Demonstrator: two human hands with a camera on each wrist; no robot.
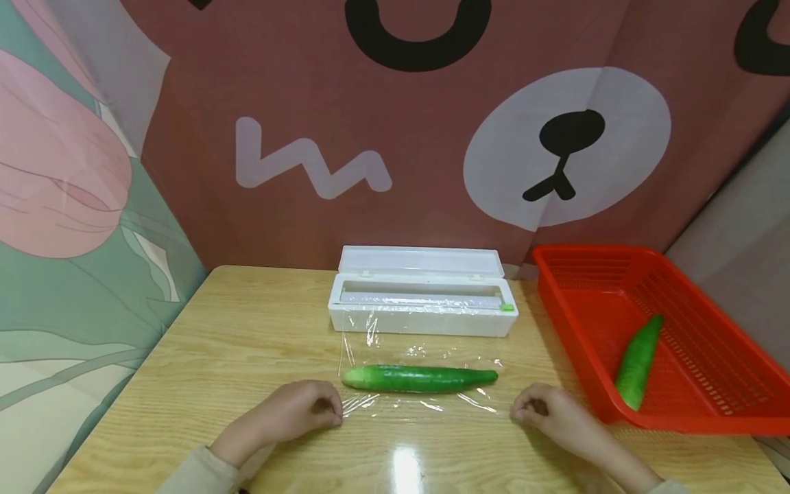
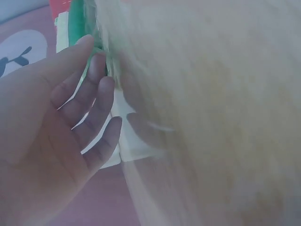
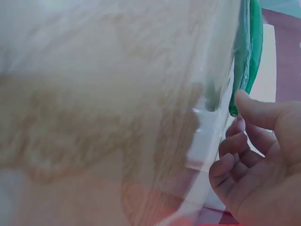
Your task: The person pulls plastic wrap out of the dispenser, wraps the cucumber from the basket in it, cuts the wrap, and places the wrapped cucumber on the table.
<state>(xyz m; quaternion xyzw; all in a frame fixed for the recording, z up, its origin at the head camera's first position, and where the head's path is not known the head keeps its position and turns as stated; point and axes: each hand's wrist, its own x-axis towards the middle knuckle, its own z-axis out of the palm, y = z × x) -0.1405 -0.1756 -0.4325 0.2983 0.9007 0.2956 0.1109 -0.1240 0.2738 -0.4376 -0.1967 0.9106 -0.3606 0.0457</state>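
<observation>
A sheet of clear cling film [image 1: 420, 410] stretches from a white dispenser box [image 1: 426, 324] toward the near side of the table. On the film lies a green cucumber [image 1: 426, 379], lengthwise across the view. At the film's near left corner, my left hand [image 1: 302, 412] pinches the edge between thumb and index finger. My right hand [image 1: 555, 415] pinches the near right corner in the same way. In the left wrist view the other fingers [image 2: 101, 141] are loosely bent. The cucumber [image 3: 254, 47] also shows beyond the thumb in the right wrist view.
The box's lid [image 1: 422, 261] stands raised at the back, and a small green slider [image 1: 507, 307] sits at its right end. To the right is a red plastic basket [image 1: 568, 329] holding another cucumber [image 1: 638, 363]. A printed cloth [image 1: 296, 226] hangs behind the wooden table [image 1: 247, 329].
</observation>
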